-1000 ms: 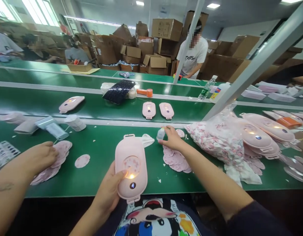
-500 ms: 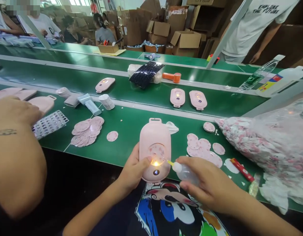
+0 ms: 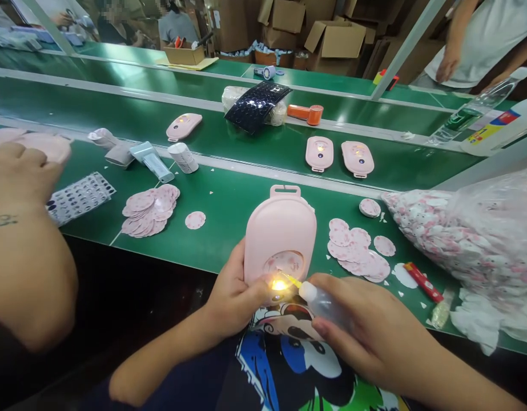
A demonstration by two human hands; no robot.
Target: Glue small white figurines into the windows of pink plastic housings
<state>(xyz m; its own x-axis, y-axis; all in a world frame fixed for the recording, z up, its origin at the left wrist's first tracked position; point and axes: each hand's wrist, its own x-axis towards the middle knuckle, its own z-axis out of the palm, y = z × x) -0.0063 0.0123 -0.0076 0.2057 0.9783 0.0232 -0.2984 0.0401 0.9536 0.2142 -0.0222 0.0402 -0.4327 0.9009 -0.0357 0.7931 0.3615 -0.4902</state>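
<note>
Pink case (image 3: 280, 240) in left grip (image 3: 240, 291) | squeeze bottle (image 3: 325, 305) in right grip (image 3: 366, 325)

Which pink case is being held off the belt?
The large pink case in the left hand, beside the squeeze bottle; three others lie flat on the far belt.
</note>
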